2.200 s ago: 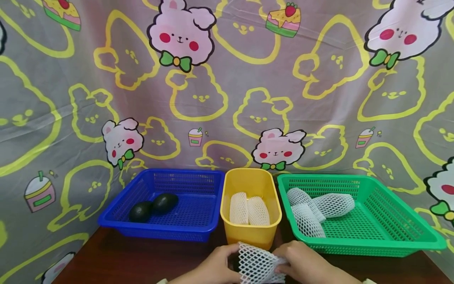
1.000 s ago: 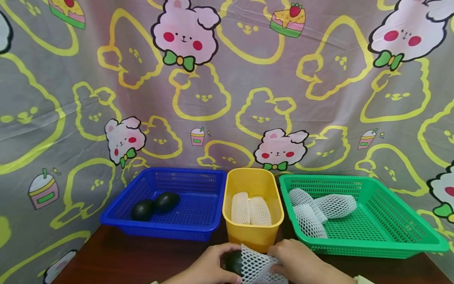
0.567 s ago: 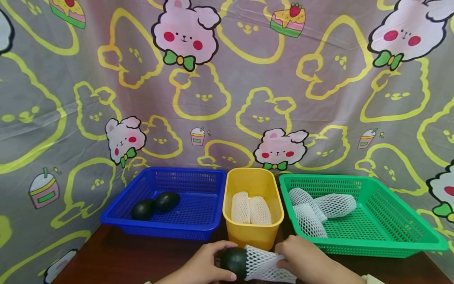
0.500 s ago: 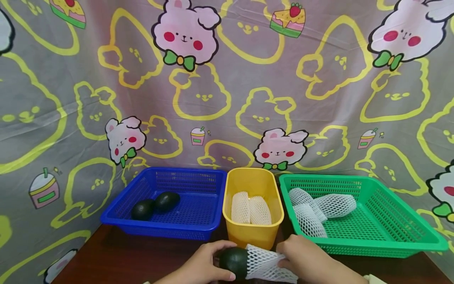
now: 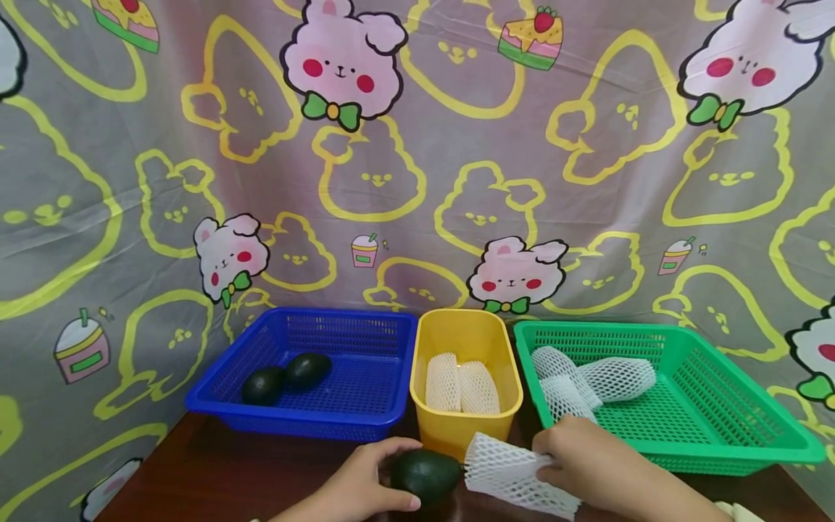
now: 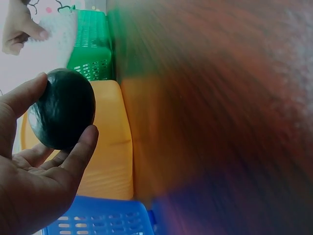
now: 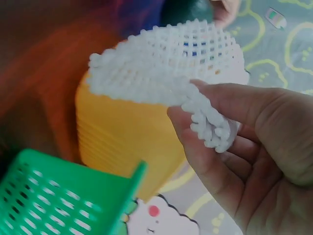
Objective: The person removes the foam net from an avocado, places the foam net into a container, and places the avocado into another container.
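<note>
My left hand [image 5: 365, 478] grips a dark green avocado [image 5: 425, 476] just in front of the yellow bin; in the left wrist view the thumb and fingers curl round the bare avocado [image 6: 63, 110]. To its right, my right hand [image 5: 583, 460] pinches one end of a white foam net sleeve [image 5: 505, 473]. The sleeve's wide mouth faces the avocado's tip, with a small gap between them. Bunched netting [image 7: 208, 120] shows between the right thumb and fingers in the right wrist view.
Two avocados lie in the blue basket [image 5: 293, 419] at left. The yellow bin [image 5: 457, 431] in the middle holds cream foam nets [image 5: 442, 383]. At right, the green basket [image 5: 724, 453] contains several white-netted items [image 5: 616, 378]. A patterned curtain hangs behind the dark wooden table [image 5: 196, 471].
The net sleeve, earlier over much of the avocado, has slid off it to the right with my right hand. The left hand has shifted slightly left, and the whole avocado now shows.
</note>
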Demonstrator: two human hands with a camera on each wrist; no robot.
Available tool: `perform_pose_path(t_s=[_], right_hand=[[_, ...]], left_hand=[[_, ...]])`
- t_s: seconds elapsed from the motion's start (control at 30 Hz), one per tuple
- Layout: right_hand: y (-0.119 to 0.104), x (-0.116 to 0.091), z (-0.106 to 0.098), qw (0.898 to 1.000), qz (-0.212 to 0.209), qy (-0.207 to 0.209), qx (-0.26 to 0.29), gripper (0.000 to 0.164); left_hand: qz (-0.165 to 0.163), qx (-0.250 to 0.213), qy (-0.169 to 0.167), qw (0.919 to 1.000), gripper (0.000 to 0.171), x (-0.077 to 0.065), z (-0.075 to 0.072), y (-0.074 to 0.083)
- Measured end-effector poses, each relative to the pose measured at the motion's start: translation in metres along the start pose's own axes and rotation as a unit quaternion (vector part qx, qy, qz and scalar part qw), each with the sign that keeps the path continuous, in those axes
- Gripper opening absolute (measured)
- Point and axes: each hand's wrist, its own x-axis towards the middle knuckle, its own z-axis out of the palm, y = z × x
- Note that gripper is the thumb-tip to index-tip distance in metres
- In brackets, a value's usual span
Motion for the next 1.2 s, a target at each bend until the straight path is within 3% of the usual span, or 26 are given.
perform_pose_path(t_s=[0.27,0.43,0.63,0.8,1.0,1.2], right_hand=[[-0.01,-0.006,-0.026,0.999,-0.032,0.035,0.018,0.019],[-0.016,-0.001,-0.041,0.998,-0.023,0.057,0.025,0.022],[-0.021,0.013,-0.055,0.995,0.023,0.087,0.052,0.015],[-0.023,0.032,-0.061,0.987,0.075,0.141,0.033,0.018],[-0.018,0.061,-0.056,0.973,0.115,0.202,0.001,0.036],[-0.012,0.091,-0.048,0.96,0.159,0.229,-0.014,0.032]], left_hand=[[0.002,-0.007,0.01,0.9999,0.062,-0.005,-0.004,0.0],[-0.008,-0.011,0.012,0.9998,0.06,-0.007,-0.005,-0.001],[-0.001,-0.005,0.009,0.9999,0.06,-0.008,-0.006,-0.001],[-0.002,-0.004,0.009,0.9999,0.06,-0.008,-0.007,-0.001],[0.004,0.006,0.011,0.9999,0.06,-0.008,-0.007,-0.002],[0.007,0.007,0.013,0.9999,0.06,-0.008,-0.007,-0.002]])
